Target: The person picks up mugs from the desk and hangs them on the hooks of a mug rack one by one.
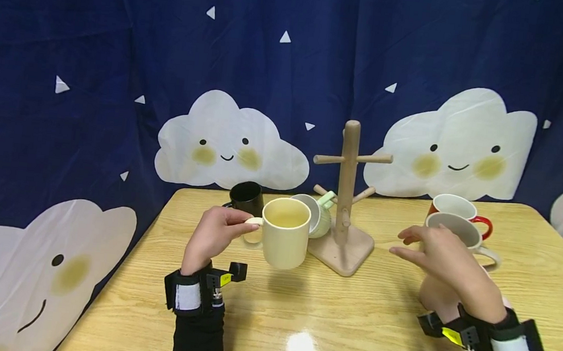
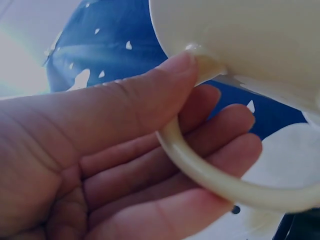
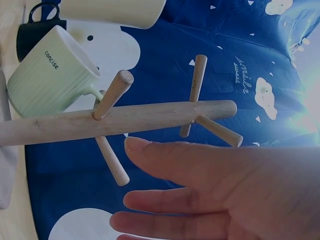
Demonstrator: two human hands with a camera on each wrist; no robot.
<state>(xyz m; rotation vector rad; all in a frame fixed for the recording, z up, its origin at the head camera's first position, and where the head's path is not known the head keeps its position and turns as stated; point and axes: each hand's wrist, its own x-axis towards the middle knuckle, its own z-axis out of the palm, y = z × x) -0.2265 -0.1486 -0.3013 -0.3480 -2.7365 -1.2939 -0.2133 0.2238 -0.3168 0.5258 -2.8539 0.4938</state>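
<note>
A cream mug (image 1: pixel 285 242) hangs upright over the table, its handle pinched between the thumb and fingers of my left hand (image 1: pixel 215 232). In the left wrist view the thumb presses the top of the handle (image 2: pixel 200 172) close to the mug's wall. My right hand (image 1: pixel 450 262) is raised to the right of the wooden mug tree (image 1: pixel 346 188), holding nothing, fingers loosely extended. A light green mug (image 3: pixel 55 75) marked "concise" is at the tree's left side, tilted, its handle by a lower peg (image 3: pixel 114 94).
A black mug (image 1: pixel 246 196) stands behind the cream one. At the right are a red mug with white inside (image 1: pixel 454 205) and a whitish mug (image 1: pixel 453 225); a pinkish thing (image 1: pixel 436 297) lies partly behind my right wrist. A dark blue curtain (image 1: pixel 282 72) hangs behind the table (image 1: pixel 256 321).
</note>
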